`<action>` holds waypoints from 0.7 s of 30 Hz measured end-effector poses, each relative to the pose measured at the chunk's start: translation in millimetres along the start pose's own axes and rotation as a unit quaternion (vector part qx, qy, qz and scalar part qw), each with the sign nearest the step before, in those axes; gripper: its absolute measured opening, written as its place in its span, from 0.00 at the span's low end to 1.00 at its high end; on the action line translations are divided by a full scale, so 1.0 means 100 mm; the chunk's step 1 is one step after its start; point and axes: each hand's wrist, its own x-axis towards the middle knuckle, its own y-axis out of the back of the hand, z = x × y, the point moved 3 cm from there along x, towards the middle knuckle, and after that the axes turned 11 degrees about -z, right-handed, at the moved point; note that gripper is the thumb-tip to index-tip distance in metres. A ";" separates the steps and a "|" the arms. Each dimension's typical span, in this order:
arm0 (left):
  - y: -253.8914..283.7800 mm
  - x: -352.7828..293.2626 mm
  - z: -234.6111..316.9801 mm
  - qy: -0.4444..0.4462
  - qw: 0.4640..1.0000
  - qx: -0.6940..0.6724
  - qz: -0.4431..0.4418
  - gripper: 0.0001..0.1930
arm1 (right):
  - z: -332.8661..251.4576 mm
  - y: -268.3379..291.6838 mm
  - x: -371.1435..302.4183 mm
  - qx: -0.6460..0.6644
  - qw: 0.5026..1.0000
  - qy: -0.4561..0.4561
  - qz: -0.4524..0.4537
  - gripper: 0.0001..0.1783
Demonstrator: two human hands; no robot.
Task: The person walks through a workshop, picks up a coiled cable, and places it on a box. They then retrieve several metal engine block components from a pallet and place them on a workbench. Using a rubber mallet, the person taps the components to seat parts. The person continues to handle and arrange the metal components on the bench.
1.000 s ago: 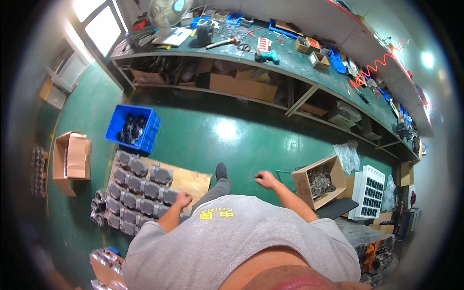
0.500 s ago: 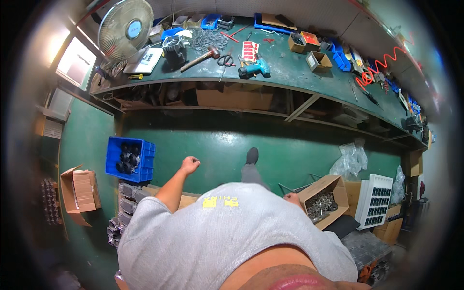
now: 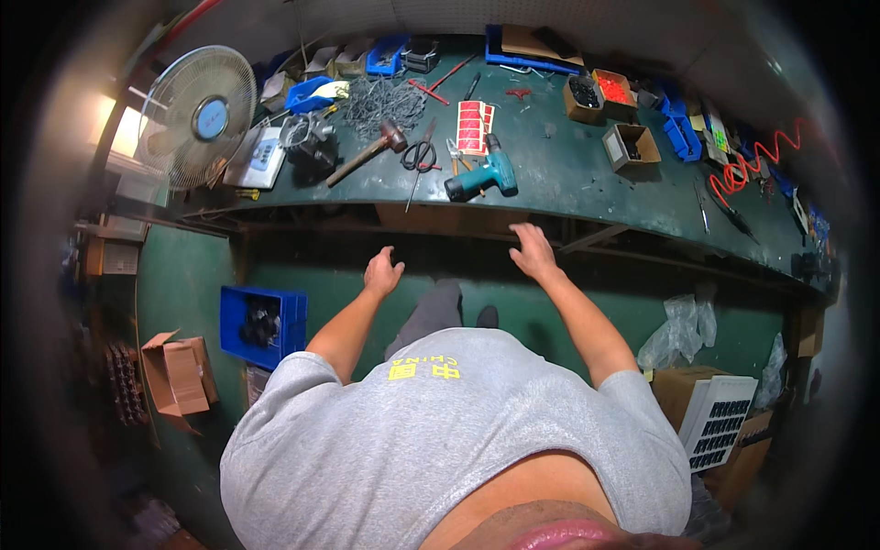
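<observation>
My grey shirt (image 3: pixel 412 431) is closest, well on my side of the drill. Short of the drill and to its left, my left hand (image 3: pixel 383 273) hangs over the floor, its fingers loosely spread. My right hand (image 3: pixel 532 251) is nearer the drill, just on my side of it and slightly right, fingers spread and apart from it. A blue crate (image 3: pixel 293 321) of dark parts sits on the floor, left of the drill. The teal drill (image 3: pixel 484 174) itself lies on the green surface (image 3: pixel 568 188), near the front edge. Left of the drill lies a hammer (image 3: pixel 362 159); right of it, a cardboard box (image 3: pixel 639 165). Just beyond the drill are red-and-white sheets (image 3: pixel 471 126); farther back, leftward, a tangled metal heap (image 3: pixel 390 101).
</observation>
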 end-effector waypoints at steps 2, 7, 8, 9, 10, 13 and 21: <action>0.12 0.48 0.18 -0.016 1.000 0.017 0.013 0.30 | -0.13 0.08 0.54 -0.056 0.998 0.042 0.005 0.33; 0.27 1.40 0.60 0.001 1.000 0.018 -0.023 0.28 | -0.06 0.01 1.49 -0.166 0.985 0.041 -0.025 0.36; 0.30 1.51 0.64 0.013 0.999 0.025 -0.043 0.26 | -0.08 -0.02 1.63 -0.194 0.979 0.046 -0.031 0.36; 0.31 1.61 0.66 0.016 0.999 0.026 -0.041 0.26 | -0.07 -0.04 1.71 -0.221 0.972 0.050 -0.059 0.34; 0.31 1.70 0.68 0.020 0.999 0.026 -0.039 0.25 | -0.04 -0.03 1.82 -0.229 0.969 0.043 -0.079 0.34; 0.37 1.88 0.73 0.034 0.998 0.028 -0.042 0.24 | -0.05 0.05 2.05 -0.250 0.963 0.027 -0.096 0.31; 0.34 2.14 0.66 -0.059 0.994 -0.017 -0.089 0.16 | 0.01 0.17 2.54 -0.246 0.952 0.061 -0.174 0.23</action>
